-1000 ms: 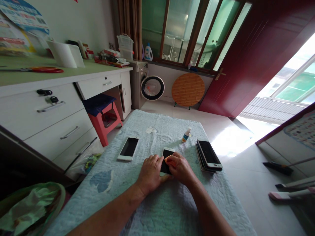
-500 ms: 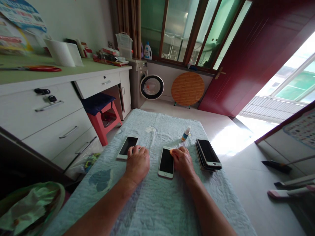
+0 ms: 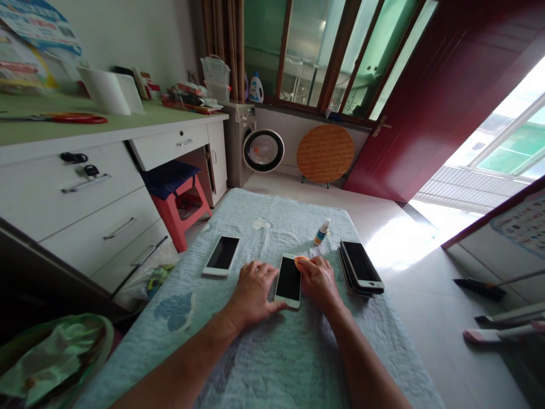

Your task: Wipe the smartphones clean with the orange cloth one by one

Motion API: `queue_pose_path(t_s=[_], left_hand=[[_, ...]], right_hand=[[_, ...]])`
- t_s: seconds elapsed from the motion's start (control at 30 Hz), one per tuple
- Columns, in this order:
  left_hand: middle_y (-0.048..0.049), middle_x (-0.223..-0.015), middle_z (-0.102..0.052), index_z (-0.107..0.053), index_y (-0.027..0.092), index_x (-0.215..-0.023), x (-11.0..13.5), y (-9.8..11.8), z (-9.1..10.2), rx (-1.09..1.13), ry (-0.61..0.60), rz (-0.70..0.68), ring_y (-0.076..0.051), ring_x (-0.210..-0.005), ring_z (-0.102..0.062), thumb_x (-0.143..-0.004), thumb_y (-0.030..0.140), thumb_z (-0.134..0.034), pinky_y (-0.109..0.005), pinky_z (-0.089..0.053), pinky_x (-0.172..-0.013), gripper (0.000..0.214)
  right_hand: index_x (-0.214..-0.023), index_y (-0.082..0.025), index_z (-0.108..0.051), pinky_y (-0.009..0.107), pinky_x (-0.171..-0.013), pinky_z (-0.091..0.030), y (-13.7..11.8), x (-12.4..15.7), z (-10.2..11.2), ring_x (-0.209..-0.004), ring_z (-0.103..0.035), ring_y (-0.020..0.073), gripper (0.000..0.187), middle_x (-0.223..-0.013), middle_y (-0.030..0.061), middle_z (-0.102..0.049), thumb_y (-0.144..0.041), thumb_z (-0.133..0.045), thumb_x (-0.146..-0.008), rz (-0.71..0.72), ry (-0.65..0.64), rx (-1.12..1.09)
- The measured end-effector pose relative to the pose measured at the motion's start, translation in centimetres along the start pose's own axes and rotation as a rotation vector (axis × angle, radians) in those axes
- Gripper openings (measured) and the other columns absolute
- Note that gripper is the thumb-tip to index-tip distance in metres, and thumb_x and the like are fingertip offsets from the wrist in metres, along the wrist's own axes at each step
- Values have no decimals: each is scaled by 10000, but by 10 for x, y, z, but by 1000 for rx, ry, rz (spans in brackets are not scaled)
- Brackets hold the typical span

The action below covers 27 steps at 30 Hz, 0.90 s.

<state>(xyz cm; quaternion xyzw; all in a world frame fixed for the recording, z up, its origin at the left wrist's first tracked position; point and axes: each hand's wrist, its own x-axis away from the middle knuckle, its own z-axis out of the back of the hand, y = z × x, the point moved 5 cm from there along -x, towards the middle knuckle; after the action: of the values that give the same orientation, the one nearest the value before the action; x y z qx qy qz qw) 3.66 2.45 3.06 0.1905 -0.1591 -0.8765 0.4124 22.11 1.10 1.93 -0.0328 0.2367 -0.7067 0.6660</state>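
A white smartphone [image 3: 288,282] with a dark screen lies face up on the quilted cloth [image 3: 306,352]. My left hand [image 3: 255,292] steadies it from the left, fingertips by its side edge and thumb at the bottom edge. In my right hand [image 3: 318,279] a small orange pad [image 3: 301,261] is pinched against the phone's upper right edge; its exact kind is hard to make out. Another white smartphone [image 3: 222,255] lies to the left, untouched. To the right rests a stack of smartphones [image 3: 361,266]. A small spray bottle [image 3: 322,232] stands upright beyond my right hand.
A desk with drawers [image 3: 85,187] runs along the left, with a red stool [image 3: 181,210] beside it. A bin [image 3: 55,358] sits at the lower left. At the back are a washing machine [image 3: 238,136] with its door ajar and a round wooden tabletop [image 3: 326,153].
My left hand has moved right, from beside the left smartphone to the middle one, its thumb spreading to the bottom edge. My right hand stays at the phone's upper right with the orange pad.
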Motion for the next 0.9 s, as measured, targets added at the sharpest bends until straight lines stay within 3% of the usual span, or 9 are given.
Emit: queue_pose_path(t_s=[0.17, 0.3, 0.5, 0.77, 0.9], left_hand=[[-108, -1064, -606, -635, 185, -1103, 0, 9, -4, -52, -16, -10, -328, -1025, -488, -663, 619, -718, -456, -352, -920, 623], [-109, -1028, -598, -631, 193, -1073, 0, 12, -4, -53, 13, -16, -310, -981, -504, -715, 725, -600, -448, -355, -899, 642], [-108, -1028, -600, -626, 200, -1085, 1, 12, -7, -66, 18, -5, -304, -971, -513, -772, 637, -606, -435, -369, -877, 539], [-118, -1040, -589, -617, 187, -1147, 1, 14, -7, -87, 4, -6, -323, -983, -508, -746, 707, -582, -463, -373, -890, 658], [-124, -1084, -604, -632, 184, -1135, 1, 14, -7, -85, -9, 4, -331, -1013, -515, -750, 626, -642, -480, -366, -924, 586]], right_hand=[[-986, -282, -728, 257, -725, -355, -8, -1, 2, -764, -504, 158, 275, -815, 29, -534, -208, -472, -915, 27, -27, -43], [-944, -261, -725, 245, -746, -367, -28, 5, 5, -796, -511, 151, 319, -825, 22, -531, -84, -487, -826, 173, -119, -104], [-783, -229, -707, 224, -696, -368, -51, 16, 2, -749, -490, 129, 282, -781, 8, -494, -56, -485, -799, 320, -264, -196], [-928, -255, -720, 241, -743, -379, -20, -3, 2, -776, -487, 149, 233, -793, 18, -501, -174, -505, -890, 140, -93, -115], [-932, -242, -710, 252, -764, -363, -9, -11, 4, -791, -483, 163, 226, -814, 31, -519, -202, -490, -905, 38, -38, -22]])
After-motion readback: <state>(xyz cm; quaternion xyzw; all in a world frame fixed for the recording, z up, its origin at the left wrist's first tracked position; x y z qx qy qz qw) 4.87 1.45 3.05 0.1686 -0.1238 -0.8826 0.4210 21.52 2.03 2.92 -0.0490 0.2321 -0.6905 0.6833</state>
